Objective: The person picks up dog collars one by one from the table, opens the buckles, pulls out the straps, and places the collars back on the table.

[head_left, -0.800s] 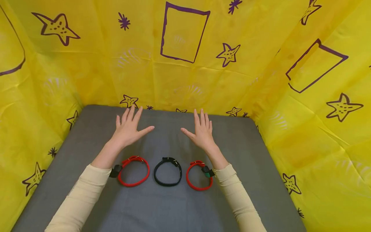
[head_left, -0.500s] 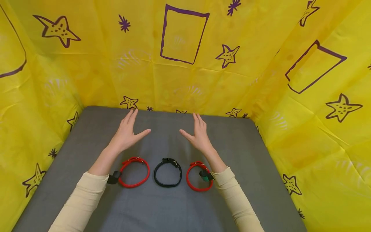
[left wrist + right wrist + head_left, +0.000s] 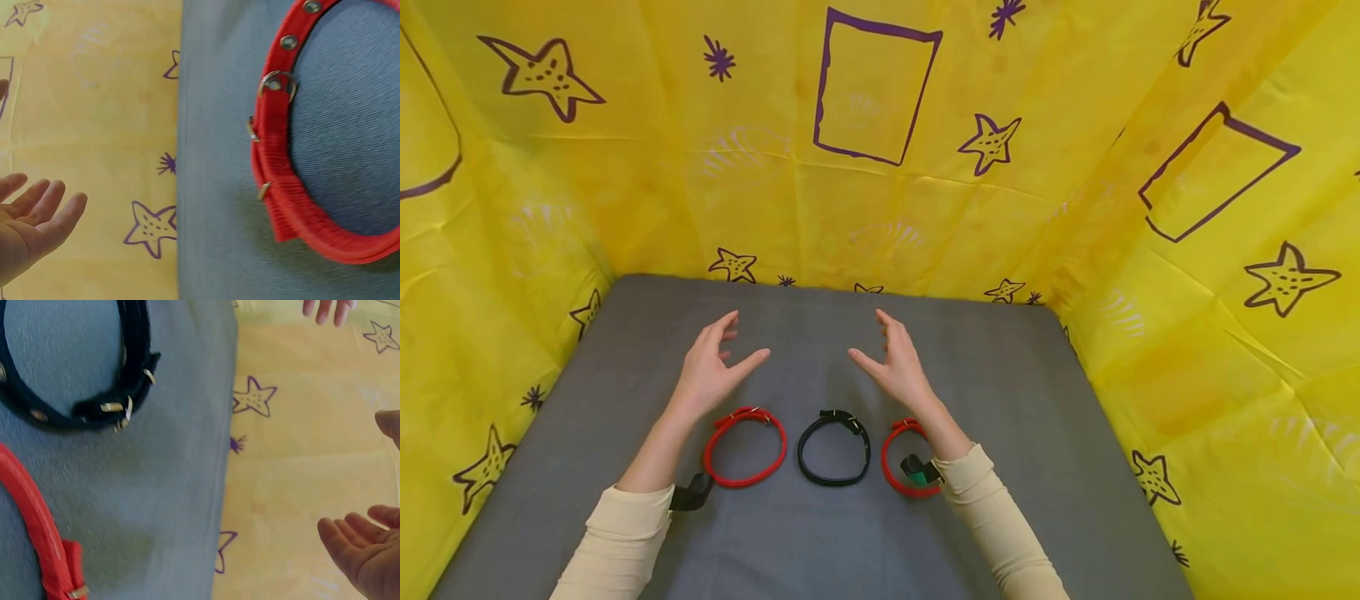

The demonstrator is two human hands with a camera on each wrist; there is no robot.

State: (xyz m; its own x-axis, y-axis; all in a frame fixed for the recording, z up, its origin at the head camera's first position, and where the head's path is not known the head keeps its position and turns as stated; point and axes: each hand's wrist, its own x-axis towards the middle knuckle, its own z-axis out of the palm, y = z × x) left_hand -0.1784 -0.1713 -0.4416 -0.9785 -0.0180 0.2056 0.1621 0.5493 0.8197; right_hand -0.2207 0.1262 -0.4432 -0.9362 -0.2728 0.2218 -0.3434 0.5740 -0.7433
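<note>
Three buckled collars lie in a row on the grey cloth surface (image 3: 835,542): a red collar (image 3: 707,454) at left, a black collar (image 3: 803,467) in the middle and another red collar (image 3: 887,473) at right. Metal buckle, ring and eyelets show on the left red collar (image 3: 275,144) in the left wrist view. My left hand (image 3: 706,371) hovers beyond the left collar, fingers loosely bent, thumb apart, holding nothing. Beyond the right collar, my right hand (image 3: 901,367) mirrors it with nothing in its grasp. My right forearm and wrist camera partly hide the right red collar.
Yellow fabric walls (image 3: 760,200) with purple stars and frames enclose the surface at the back and both sides. A black wrist camera (image 3: 692,492) sits at the left cuff, and another wrist camera (image 3: 919,471) at the right cuff.
Both hands have drawn back toward the collars, and their fingers have gone from spread and straight to loosely bent. The collars have stayed in place.
</note>
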